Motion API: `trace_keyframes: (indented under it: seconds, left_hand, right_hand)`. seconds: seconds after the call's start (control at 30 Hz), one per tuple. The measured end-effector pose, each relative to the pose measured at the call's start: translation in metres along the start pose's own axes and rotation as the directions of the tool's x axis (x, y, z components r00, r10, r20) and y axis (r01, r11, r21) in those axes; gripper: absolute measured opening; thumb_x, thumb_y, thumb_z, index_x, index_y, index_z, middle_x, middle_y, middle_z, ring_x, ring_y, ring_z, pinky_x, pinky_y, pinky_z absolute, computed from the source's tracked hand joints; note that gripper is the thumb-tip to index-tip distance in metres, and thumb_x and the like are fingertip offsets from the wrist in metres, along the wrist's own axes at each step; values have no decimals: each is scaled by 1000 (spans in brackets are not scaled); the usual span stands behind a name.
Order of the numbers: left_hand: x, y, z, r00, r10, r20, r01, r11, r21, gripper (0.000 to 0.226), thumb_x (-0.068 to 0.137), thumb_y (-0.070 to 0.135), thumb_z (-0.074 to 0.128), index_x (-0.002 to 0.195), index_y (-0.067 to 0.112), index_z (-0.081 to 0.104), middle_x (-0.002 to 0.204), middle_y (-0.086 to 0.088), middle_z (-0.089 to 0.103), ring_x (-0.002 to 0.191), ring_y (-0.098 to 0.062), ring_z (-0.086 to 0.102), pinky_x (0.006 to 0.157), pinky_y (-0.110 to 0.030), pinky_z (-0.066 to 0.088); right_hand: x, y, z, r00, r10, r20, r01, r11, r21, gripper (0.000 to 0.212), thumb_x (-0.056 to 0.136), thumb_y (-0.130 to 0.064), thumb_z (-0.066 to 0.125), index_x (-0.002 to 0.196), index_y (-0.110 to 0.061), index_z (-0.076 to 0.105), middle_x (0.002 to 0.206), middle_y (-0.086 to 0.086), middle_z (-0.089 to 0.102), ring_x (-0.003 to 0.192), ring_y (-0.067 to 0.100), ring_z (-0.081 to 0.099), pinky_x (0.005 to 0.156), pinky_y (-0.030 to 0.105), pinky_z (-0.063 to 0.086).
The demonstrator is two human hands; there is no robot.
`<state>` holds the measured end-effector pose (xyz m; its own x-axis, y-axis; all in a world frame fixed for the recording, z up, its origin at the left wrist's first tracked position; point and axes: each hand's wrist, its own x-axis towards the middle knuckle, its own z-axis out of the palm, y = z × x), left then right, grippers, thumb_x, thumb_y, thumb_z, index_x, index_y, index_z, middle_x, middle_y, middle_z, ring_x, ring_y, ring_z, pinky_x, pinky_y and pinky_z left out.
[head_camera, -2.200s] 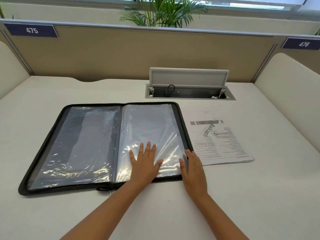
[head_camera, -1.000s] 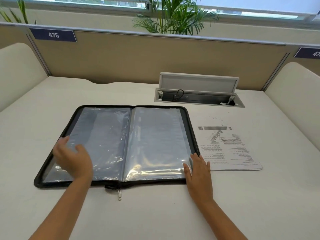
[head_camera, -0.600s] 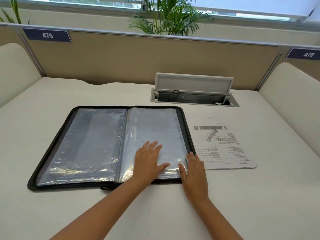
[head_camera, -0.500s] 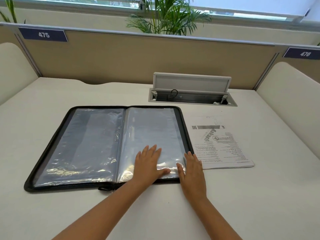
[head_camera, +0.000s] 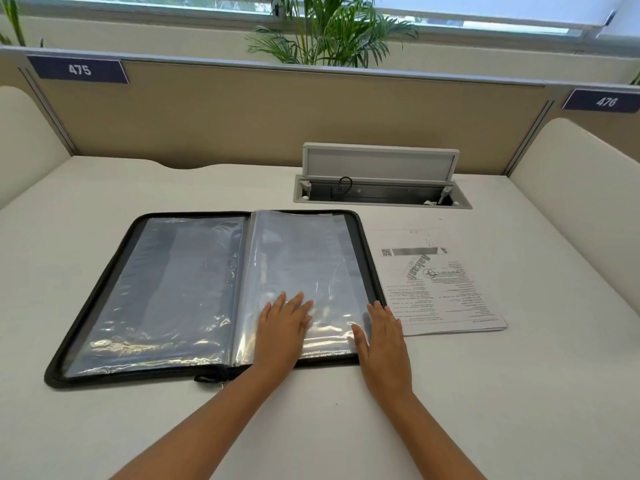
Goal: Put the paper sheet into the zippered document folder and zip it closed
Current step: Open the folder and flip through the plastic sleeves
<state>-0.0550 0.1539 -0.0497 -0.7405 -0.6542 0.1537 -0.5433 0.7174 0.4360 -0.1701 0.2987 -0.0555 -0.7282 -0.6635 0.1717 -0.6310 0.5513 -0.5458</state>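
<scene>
A white table [head_camera: 450, 393] fills the near and middle ground. Set into its far right part is a grey cable box [head_camera: 381, 197] with its lid [head_camera: 379, 164] tilted up and a short black cable loop [head_camera: 344, 184] showing inside at the left end. Along the far edge stands a tan partition [head_camera: 277, 116], carrying a dark blue label reading 475 [head_camera: 79, 69] at far left and another reading 476 [head_camera: 604, 101] at far right. Cream side panels [head_camera: 581, 188] rise at both sides. Behind the partition a green palm plant [head_camera: 329, 32] stands before a window [head_camera: 467, 8].
</scene>
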Motion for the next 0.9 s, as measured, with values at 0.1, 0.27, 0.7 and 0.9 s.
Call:
trace_keyframes:
  seconds: [0.1,0.27,0.7,0.9]
  left_hand:
    - [1,-5,-2,998,-50,-46,43,988,-145,50,92,39,23,125,20,55,134,1,54,136,-24,34,112,-39,21]
    - [-2,2,-24,952,-264,-153,132,809,-573,26,97,16,40,104,17,64,103,3,65,101,-17,59,81,-23,46]
    - [-37,-103,-102,479,-866,-145,174,256,-951,30,92,7,29,90,19,55,59,2,69,42,-11,56,39,-21,46]
    - [-64,-130,-117,531,-845,64,269,97,-958,22,92,10,29,92,13,50,66,-9,66,45,-11,65,41,-18,51]
  right_hand:
    - [-1,0,0,1000,-6,-3,6,1000,-10,94,78,-75,-6,142,-17,32,151,-1,29,142,12,18,115,24,3]
    - [-1,0,0,1000,-8,0,8,1000,-17,95,77,-75,-6,142,-18,33,151,-2,29,142,12,17,116,25,2]
    - [0,4,4,1000,-25,0,25,999,-29,89,81,-73,-1,140,-18,38,149,-1,33,142,13,20,115,23,0]
    - [-1,4,3,999,-53,-8,52,997,-57,87,83,-72,0,139,-18,39,147,0,38,139,16,28,115,23,0]
